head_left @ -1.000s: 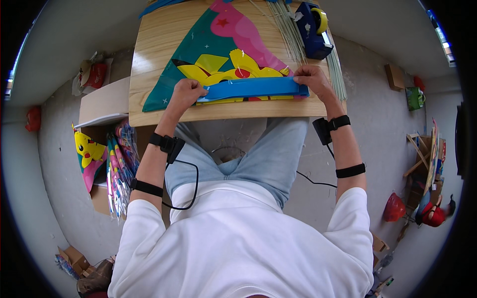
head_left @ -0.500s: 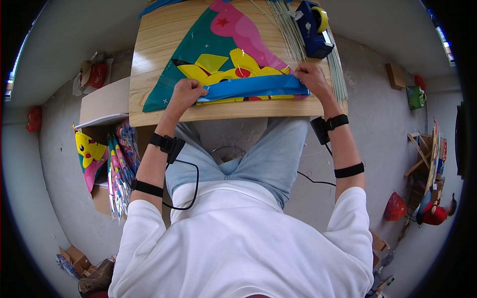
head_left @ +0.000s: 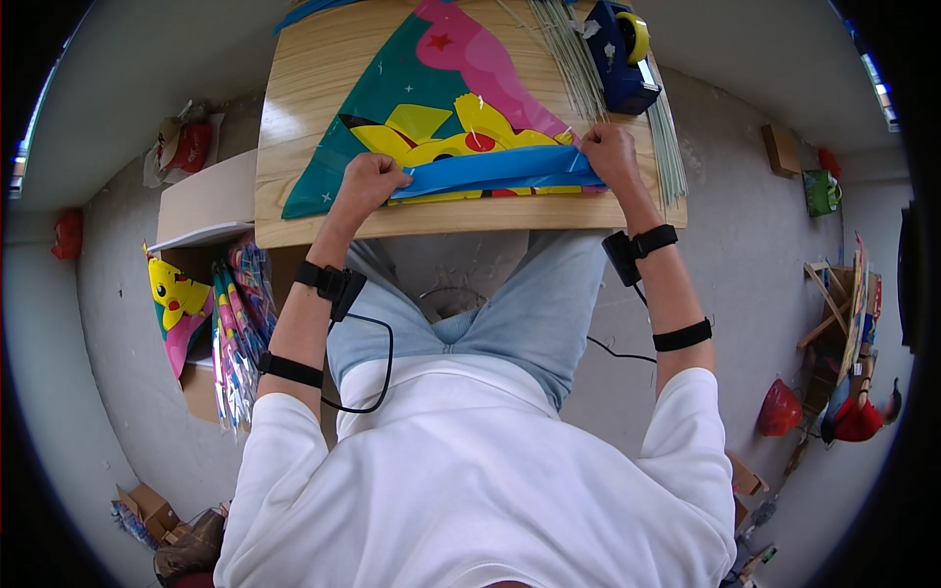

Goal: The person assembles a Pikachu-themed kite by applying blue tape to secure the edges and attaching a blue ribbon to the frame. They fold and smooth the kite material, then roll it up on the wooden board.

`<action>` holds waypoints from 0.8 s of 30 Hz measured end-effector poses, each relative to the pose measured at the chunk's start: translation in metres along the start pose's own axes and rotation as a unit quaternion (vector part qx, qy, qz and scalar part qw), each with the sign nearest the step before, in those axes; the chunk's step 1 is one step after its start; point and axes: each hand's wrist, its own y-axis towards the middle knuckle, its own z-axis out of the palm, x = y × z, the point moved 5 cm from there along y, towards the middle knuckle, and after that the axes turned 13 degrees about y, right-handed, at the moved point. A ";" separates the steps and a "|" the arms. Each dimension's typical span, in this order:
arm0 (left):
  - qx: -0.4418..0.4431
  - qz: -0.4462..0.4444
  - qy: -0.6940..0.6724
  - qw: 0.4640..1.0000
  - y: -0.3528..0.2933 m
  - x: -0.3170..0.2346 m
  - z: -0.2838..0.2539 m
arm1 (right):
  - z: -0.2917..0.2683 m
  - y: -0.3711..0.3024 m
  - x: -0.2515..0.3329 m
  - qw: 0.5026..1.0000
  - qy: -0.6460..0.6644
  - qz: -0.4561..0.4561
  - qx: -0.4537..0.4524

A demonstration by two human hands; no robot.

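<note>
Stretched between my two hands is a blue plastic strip [head_left: 500,170], lying across the near part of a printed triangular kite sheet [head_left: 363,147] in teal, pink and yellow. My left hand [head_left: 372,181] pinches the strip's left end with closed fingers. At its right end, my right hand [head_left: 610,157] holds it in a pinch too, close to the sheet's right edge. The sheet rests flat on a wooden table [head_left: 304,83]. Part of the yellow cartoon figure shows above and below the strip.
A blue tape dispenser [head_left: 624,73] with a yellow roll stands at the table's far right, beside thin pale sticks [head_left: 569,59]. Left of the table, a cardboard box [head_left: 206,201] holds rolled kites [head_left: 230,323]. Another person [head_left: 858,416] is at the far right, near a red bag [head_left: 780,409].
My right hand and forearm have shifted slightly left, its fingers still on the strip's right end. My left hand stays almost where it was.
</note>
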 end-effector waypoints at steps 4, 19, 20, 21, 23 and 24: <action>0.002 -0.006 0.001 1.000 -0.001 -0.001 -0.001 | 0.003 -0.003 0.002 1.000 -0.019 -0.004 -0.008; 0.002 0.001 0.001 1.000 0.000 0.002 0.001 | -0.010 -0.014 0.011 0.997 0.013 -0.055 0.056; 0.004 -0.002 0.003 1.000 0.000 0.003 0.001 | -0.010 -0.016 0.013 0.996 -0.003 -0.064 0.055; 0.007 -0.006 0.004 1.000 0.001 0.004 0.001 | -0.009 -0.018 0.015 0.996 -0.018 -0.073 0.054; 0.004 0.000 0.005 1.000 0.002 0.005 0.001 | -0.006 -0.023 0.019 0.993 -0.056 -0.094 0.043; 0.000 0.010 0.004 1.000 0.002 0.005 0.002 | -0.003 -0.025 0.018 0.991 -0.079 -0.106 0.034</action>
